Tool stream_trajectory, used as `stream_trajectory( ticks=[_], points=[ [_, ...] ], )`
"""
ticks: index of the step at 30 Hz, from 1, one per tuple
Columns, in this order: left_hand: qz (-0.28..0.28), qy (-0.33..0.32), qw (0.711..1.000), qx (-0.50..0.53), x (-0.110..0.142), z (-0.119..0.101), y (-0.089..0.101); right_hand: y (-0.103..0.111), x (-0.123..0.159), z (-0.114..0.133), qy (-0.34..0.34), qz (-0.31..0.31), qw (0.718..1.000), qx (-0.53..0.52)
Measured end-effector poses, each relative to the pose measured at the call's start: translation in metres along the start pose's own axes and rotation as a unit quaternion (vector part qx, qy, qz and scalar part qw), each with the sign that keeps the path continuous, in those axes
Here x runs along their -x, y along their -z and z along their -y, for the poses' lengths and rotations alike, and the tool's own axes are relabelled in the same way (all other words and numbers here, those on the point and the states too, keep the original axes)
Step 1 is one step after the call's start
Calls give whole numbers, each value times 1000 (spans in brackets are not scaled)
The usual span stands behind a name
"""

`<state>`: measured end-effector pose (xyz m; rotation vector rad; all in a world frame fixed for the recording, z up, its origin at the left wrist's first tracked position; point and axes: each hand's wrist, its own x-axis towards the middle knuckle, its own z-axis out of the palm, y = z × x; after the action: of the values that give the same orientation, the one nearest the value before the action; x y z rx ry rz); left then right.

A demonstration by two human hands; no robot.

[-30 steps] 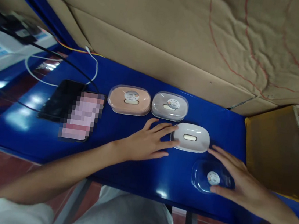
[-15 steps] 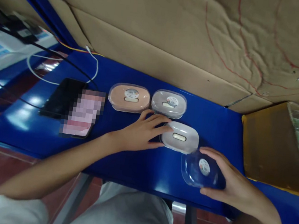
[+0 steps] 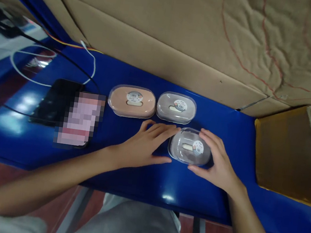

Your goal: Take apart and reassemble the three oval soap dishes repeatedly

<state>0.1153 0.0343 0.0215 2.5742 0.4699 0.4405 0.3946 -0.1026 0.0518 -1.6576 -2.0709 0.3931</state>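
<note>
In the head view, a small oval grey plastic box (image 3: 179, 140) with a pale insert lies on the blue table. A clear lid (image 3: 187, 157) with a round label is over it, slightly offset to the right. My right hand (image 3: 220, 160) grips the lid's right end between thumb and fingers. Around the box's left end, my left hand (image 3: 150, 144) has its thumb on the near side and its fingers on the far side. Behind them sit a peach box (image 3: 117, 99) and another grey box (image 3: 162, 108), both lidded and labelled.
Left of the boxes lie a phone (image 3: 79, 121) with a blurred-out screen and a black flat device (image 3: 54, 98), with cables near them. A cardboard box (image 3: 286, 150) with plastic-wrapped items stands at the right. Brown cardboard (image 3: 153, 50) walls the back of the table (image 3: 135, 179).
My right hand has brought the clear lid up and left, from beside the grey box to over it. My left hand stays at the box's left end.
</note>
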Motion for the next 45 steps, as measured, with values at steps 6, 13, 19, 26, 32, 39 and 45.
stream_trajectory(
  ticks=[6,13,19,26,32,39,45],
  points=[
    [-9,8,1000,-3,-5,-9,-12,6,6,-3,-5,-14,999,41],
    [-36,2,999,0,-3,-4,-16,4,5,-3,3,-9,999,48],
    [-42,18,999,2,2,0,-12,-2,5,-1,5,1,998,59],
    [-30,6,999,-8,2,1,-9,-13,3,4,19,4,998,65],
    [-23,6,1000,-5,1,0,-6,-15,4,3,26,-15,997,69],
    [-20,9,1000,1,1,0,-5,-16,4,1,24,-17,997,69],
    [-55,-31,998,-6,3,-2,-2,-22,2,7,30,-14,998,54]
  ],
)
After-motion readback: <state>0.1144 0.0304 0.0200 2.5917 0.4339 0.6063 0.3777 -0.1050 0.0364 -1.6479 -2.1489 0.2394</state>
